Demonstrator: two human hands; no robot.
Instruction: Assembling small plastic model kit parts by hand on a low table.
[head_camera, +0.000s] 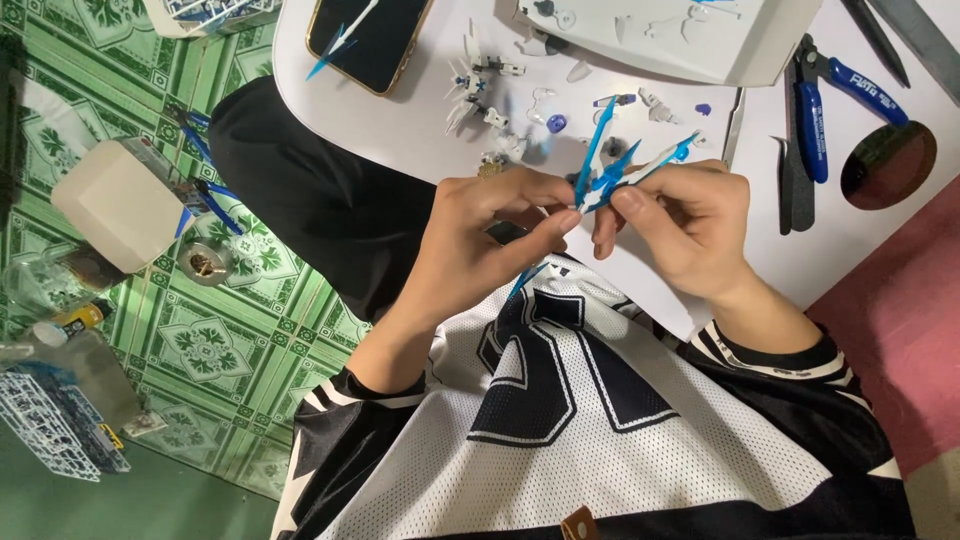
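Head view, looking down: left hand (490, 225) and right hand (680, 225) brought close together above the white table (400, 120), both pinched on a blue and white winged model piece (612, 170). Piece held just over the table edge, in front of the chest. Partly built, judging by the wings already joined. Plenty left, judging by small white and blue parts (490, 95) lying loose behind it. Blue-handled nippers (812, 115) resting unused to the right, a phone (368, 40) to the left.
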